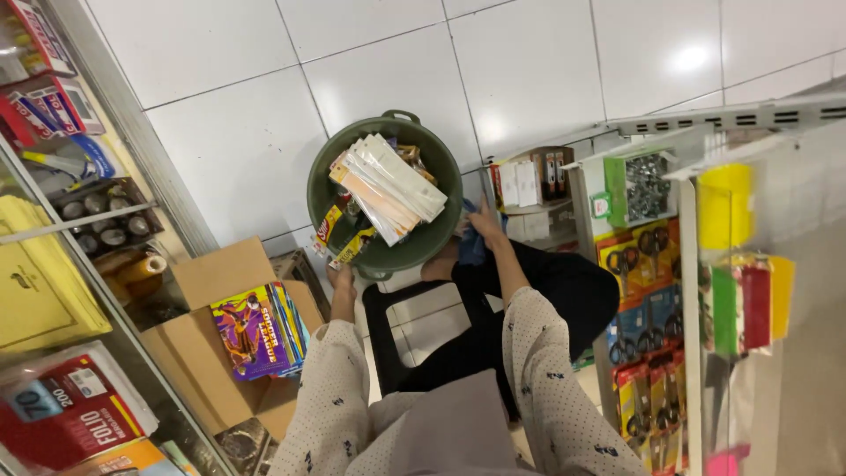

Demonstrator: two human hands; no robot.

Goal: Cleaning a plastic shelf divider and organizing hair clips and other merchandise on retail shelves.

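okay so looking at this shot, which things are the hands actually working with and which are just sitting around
In hand:
- green tub, gripped at its rim by the left hand and the right hand
- flat packets stacked inside it

Lying about:
- cardboard box of colourful books
- packs of scissors hanging on the rack
- black stool

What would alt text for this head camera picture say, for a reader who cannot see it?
Seen from above, a seated person's left hand and right hand grip the rim of a green bucket full of packaged goods on a white tiled floor. A cardboard box of colourful books sits to the left, a rack of scissors to the right.
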